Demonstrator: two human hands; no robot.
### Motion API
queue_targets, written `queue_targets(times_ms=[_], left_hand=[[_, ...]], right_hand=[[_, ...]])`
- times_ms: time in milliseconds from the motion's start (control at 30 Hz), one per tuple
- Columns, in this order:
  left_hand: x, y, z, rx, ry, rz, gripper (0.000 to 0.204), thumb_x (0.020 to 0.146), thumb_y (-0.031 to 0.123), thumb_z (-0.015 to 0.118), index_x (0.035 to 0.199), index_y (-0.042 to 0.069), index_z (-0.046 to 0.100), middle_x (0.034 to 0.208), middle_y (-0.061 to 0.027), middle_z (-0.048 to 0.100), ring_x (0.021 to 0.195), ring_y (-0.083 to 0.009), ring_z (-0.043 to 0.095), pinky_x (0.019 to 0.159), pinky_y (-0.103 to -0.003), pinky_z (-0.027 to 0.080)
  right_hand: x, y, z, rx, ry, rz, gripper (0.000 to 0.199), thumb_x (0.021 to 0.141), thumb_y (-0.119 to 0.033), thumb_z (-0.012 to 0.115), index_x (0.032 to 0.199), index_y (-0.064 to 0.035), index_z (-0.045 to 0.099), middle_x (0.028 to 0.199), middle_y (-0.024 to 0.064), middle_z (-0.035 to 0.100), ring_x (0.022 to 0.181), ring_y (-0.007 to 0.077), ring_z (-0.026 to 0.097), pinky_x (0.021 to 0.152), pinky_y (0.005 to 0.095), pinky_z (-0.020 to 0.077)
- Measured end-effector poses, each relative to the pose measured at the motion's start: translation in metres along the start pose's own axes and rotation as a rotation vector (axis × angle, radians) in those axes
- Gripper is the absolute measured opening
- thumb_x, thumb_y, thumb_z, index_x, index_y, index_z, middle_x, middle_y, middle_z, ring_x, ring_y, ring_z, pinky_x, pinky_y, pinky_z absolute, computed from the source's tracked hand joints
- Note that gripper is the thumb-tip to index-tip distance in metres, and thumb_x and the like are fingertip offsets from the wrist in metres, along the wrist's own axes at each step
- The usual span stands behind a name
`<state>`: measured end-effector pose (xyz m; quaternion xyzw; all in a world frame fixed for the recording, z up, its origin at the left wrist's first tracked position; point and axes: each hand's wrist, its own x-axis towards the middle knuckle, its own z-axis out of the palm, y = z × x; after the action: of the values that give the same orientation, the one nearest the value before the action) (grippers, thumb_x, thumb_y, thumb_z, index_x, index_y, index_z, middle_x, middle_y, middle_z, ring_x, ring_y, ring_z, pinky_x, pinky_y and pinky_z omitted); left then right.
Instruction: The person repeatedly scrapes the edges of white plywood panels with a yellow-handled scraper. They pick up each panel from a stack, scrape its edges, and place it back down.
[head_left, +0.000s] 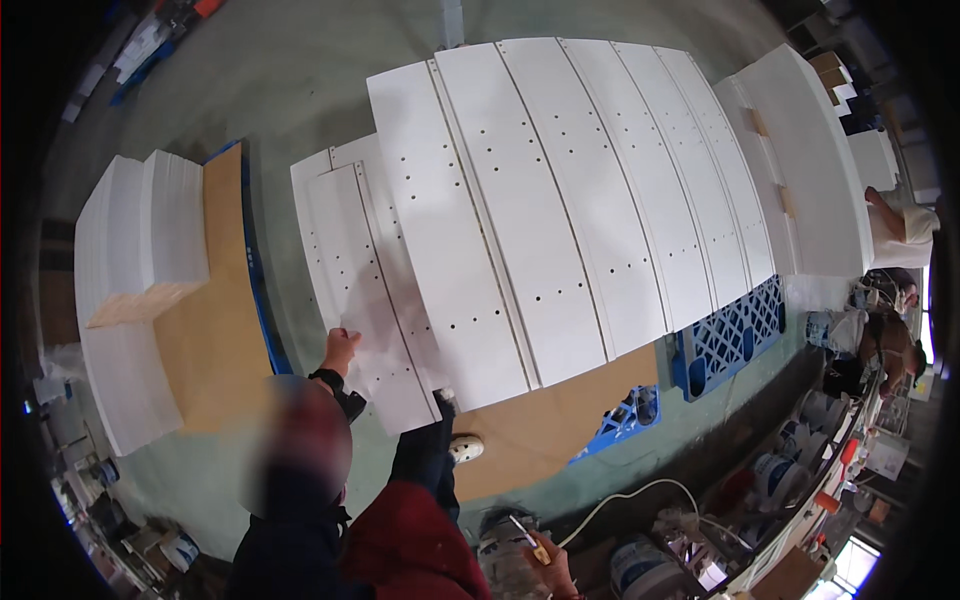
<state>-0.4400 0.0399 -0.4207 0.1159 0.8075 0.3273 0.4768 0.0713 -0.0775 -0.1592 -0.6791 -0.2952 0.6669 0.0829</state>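
My left hand [341, 351], below a dark cuff, is closed at the left edge of a narrow white board [345, 250] with rows of small holes. That board lies partly beside and under a big row of drilled white panels [560, 200]. Low in the view, my right hand [552, 572] is wrapped round a tool with a yellow-orange handle [540, 549] and a slim pale tip. A pale cord or hose runs close behind this hand; whether it joins the tool I cannot tell. A blur covers part of my left arm.
Stacked white boards [140, 240] stand on brown sheeting [225, 300] at left. More white boards [800, 160] are stacked at right, near another person's arm [886, 215]. Blue pallets [735, 335] show beneath the panels. Buckets [640, 570] and a pale hose [640, 488] line the lower right.
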Motion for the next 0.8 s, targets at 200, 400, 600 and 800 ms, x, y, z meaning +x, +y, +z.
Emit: queue_targets(times_ms=[200,400,600,800], left_hand=[[0.011,-0.035,-0.019,0.232,0.174,0.124,0.027,0.069,0.017,0.064,0.086,-0.002,0.054,0.075,-0.0071,0.055,0.066,-0.0153,0.054,0.055,-0.030,0.043],[-0.101,0.077,0.016,-0.133,-0.430,-0.237,0.041,0.082,0.043,0.054,0.095,0.004,0.053,0.089,-0.0079,0.056,0.082,-0.0194,0.058,0.065,-0.037,0.049],[-0.214,0.132,0.113,-0.222,-0.445,-0.162,0.070,0.073,0.038,0.067,0.114,-0.009,0.034,0.088,-0.0156,0.055,0.072,-0.0184,0.060,0.058,-0.030,0.052],[-0.208,0.126,0.149,-0.182,-0.053,-0.006,0.047,0.065,0.026,0.073,0.087,-0.001,0.041,0.072,-0.0093,0.054,0.050,-0.0139,0.056,0.042,-0.026,0.049]], right_hand=[[-0.002,0.013,-0.013,-0.254,-0.032,-0.114,0.029,0.077,-0.007,0.064,0.105,-0.0047,0.057,0.079,-0.0026,0.056,0.070,0.0035,0.050,0.063,0.0200,0.0432],[-0.006,0.054,-0.006,-0.107,0.016,-0.070,0.027,0.078,-0.004,0.063,0.104,-0.0043,0.057,0.080,-0.0013,0.057,0.070,0.0052,0.052,0.063,0.0206,0.0442],[-0.007,0.019,0.003,-0.149,0.000,-0.120,0.029,0.077,-0.006,0.064,0.104,-0.0048,0.056,0.079,-0.0018,0.057,0.070,0.0048,0.051,0.061,0.0210,0.0435],[-0.014,0.014,0.003,-0.212,0.060,-0.146,0.030,0.076,-0.010,0.066,0.104,-0.0052,0.056,0.077,-0.0003,0.057,0.071,0.0058,0.051,0.063,0.0227,0.0441]])
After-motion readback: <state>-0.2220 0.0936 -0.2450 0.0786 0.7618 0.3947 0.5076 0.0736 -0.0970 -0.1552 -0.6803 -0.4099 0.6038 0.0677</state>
